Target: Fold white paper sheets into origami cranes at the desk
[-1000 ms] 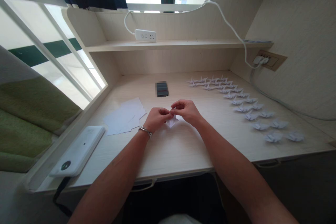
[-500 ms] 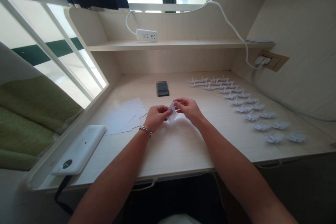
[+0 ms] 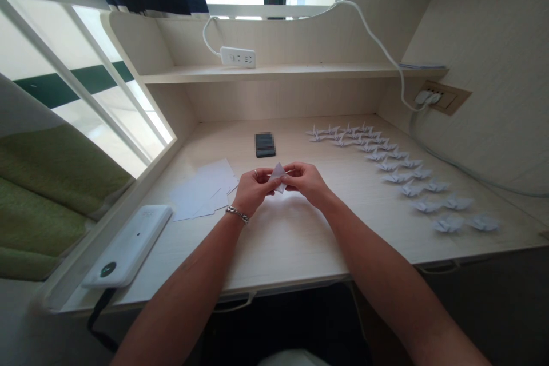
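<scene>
Between my two hands, just over the desk, is a small folded white paper point(image 3: 278, 171), diamond-shaped with one point facing away from me. My left hand point(image 3: 254, 187) pinches its left side, thumb on the near face. On the right side, my right hand point(image 3: 305, 179) grips it too, thumb and fingers closed at the edge. The fingertips behind the paper are partly hidden. To the left of my left hand lie several loose white paper sheets point(image 3: 201, 189), overlapping. Rows of folded white paper cranes point(image 3: 388, 166) stand on the right of the desk.
A black phone-like object point(image 3: 265, 145) lies beyond my hands. At the left edge rests a white power bank point(image 3: 131, 246) with a black strap. A power strip point(image 3: 238, 57) sits on the shelf point(image 3: 291, 72), and a white cable point(image 3: 388, 54) runs to the wall socket point(image 3: 446, 98).
My right hand has come down from the paper's top tip to its right side. The paper has turned to sit more upright and centred between both hands.
</scene>
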Available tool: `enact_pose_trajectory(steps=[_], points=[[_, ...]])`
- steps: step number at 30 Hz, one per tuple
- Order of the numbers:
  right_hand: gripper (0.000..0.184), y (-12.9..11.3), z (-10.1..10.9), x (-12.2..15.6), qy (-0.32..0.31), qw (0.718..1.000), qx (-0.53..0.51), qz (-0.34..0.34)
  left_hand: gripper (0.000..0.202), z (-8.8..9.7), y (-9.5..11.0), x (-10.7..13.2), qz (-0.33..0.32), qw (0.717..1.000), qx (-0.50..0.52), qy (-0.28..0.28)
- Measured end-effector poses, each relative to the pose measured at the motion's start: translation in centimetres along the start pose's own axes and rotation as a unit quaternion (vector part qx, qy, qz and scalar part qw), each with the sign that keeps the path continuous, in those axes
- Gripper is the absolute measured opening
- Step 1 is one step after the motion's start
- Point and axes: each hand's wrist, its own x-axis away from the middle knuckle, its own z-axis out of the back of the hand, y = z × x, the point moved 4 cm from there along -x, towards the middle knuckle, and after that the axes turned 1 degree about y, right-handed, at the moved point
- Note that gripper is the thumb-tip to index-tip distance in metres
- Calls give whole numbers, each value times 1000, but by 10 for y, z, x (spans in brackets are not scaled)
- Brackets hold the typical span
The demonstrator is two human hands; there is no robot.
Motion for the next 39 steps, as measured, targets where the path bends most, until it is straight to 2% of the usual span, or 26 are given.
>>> enact_pose_trajectory(steps=[7,10,14,17,21,29,39], points=[[31,0,1,0,13,1000,-16,1,45,0,-4,0,20,998,53,-17],[30,-1,0,1,13,1000,-20,-2,46,0,-3,-1,15,999,38,-23],[28,-1,-1,1,9,1000,-14,-9,44,2,-3,-1,13,1000,11,2],[23,0,0,0,13,999,-25,-17,39,2,-2,-1,13,999,39,16],[20,-1,1,0,-1,998,-60,-21,28,2,-1,-1,8,996,94,0],[22,-2,0,2,-11,998,-61,-28,18,1,-1,-1,20,995,98,13],[34,-3,1,1,10,999,-40,7,55,2,-2,-3,-18,998,63,19]])
